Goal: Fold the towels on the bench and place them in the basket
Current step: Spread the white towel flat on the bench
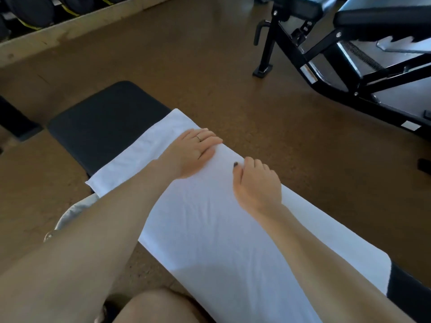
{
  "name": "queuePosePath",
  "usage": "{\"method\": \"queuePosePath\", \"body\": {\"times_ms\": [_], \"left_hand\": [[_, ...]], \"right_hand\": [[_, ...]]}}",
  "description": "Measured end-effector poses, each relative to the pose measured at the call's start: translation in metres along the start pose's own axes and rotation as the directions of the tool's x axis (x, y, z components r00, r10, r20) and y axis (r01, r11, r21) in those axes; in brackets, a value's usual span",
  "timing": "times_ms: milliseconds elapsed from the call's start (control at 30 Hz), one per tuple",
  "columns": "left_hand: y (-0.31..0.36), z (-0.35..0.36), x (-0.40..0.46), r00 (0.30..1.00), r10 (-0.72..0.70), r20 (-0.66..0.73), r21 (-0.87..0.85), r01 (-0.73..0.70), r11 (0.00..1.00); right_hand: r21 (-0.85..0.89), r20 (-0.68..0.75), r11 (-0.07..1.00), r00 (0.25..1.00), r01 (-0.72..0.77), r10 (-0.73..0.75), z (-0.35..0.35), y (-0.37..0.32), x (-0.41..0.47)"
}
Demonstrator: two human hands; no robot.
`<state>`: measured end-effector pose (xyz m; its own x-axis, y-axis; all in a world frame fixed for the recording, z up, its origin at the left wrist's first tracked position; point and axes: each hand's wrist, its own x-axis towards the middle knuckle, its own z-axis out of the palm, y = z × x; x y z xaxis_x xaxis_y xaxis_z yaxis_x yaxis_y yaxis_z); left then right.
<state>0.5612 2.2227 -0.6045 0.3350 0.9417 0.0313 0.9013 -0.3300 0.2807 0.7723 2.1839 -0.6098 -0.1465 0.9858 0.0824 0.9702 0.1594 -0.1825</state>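
Head view: long white terry towel (210,217) spread lengthwise along black padded bench (100,127), far end doubled over. Left hand (191,152) laid flat on far fold, fingers straight, pressing. Right hand (256,185) curled at far long edge, apparently pinching cloth there. Basket not in view. Advised for fold in hand: keep left palm anchoring, draw pinched edge across evenly, align corners, smooth creases before next fold.

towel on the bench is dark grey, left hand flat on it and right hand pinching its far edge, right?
Not quite: the head view shows the towel is white, not dark grey. The rest holds: it lies on the bench, left hand flat on it, right hand pinching its far edge.
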Motion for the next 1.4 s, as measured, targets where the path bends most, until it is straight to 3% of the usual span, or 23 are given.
{"method": "queuePosePath", "body": {"times_ms": [133, 267, 367, 467, 667, 767, 833, 900, 1000, 1100, 1300, 1400], "left_hand": [[-0.035, -0.012, 0.017, 0.997, -0.077, -0.003, 0.052, 0.077, 0.996], [-0.037, -0.010, 0.024, 0.999, -0.051, -0.016, 0.053, 0.052, 0.997], [-0.050, -0.015, 0.020, 1.000, -0.016, 0.008, -0.007, 0.016, 1.000], [-0.076, -0.030, 0.015, 0.994, -0.110, -0.016, -0.021, 0.110, 0.994], [-0.128, -0.051, -0.003, 0.961, -0.278, 0.010, 0.024, 0.278, 0.960], [-0.131, -0.060, -0.015, 0.878, -0.472, -0.081, -0.013, 0.472, 0.881], [-0.117, -0.065, -0.038, 0.833, -0.536, -0.135, -0.080, 0.530, 0.844], [-0.096, -0.066, -0.073, 0.878, -0.451, -0.160, -0.033, 0.452, 0.891], [-0.073, -0.052, -0.131, 0.961, -0.274, -0.019, 0.098, 0.275, 0.957], [-0.086, -0.037, -0.162, 0.961, -0.270, 0.055, 0.164, 0.258, 0.952], [-0.121, -0.037, -0.177, 0.805, -0.581, -0.117, 0.043, 0.589, 0.807], [-0.106, -0.031, -0.172, 0.636, -0.726, -0.261, -0.192, 0.703, 0.685]], "right_hand": [[0.000, 0.140, 0.998, 0.988, -0.068, 0.068, -0.003, -0.007, 0.017], [0.191, 0.078, 0.975, 0.988, 0.113, -0.130, 0.001, -0.056, 0.055], [0.150, 0.133, 0.981, 0.981, 0.123, -0.143, 0.013, -0.078, 0.072], [0.091, 0.063, 0.990, 0.991, 0.112, -0.118, 0.020, -0.076, 0.066], [0.062, 0.056, 0.992, 0.992, 0.106, -0.110, 0.021, -0.076, 0.067], [0.080, 0.077, 0.991, 0.990, 0.109, -0.115, 0.019, -0.076, 0.067], [0.071, 0.115, 0.992, 0.987, 0.104, -0.112, 0.017, -0.077, 0.069], [0.024, 0.133, 0.994, 0.985, 0.105, -0.108, 0.016, -0.080, 0.073], [0.018, 0.064, 0.968, 0.966, 0.248, -0.249, 0.013, -0.102, 0.081], [0.066, 0.133, 0.934, 0.925, 0.350, -0.356, 0.023, -0.130, 0.089], [0.020, 0.127, 0.944, 0.936, 0.329, -0.329, 0.035, -0.131, 0.089], [0.005, 0.158, 0.951, 0.939, 0.309, -0.306, 0.031, -0.136, 0.091]]}}
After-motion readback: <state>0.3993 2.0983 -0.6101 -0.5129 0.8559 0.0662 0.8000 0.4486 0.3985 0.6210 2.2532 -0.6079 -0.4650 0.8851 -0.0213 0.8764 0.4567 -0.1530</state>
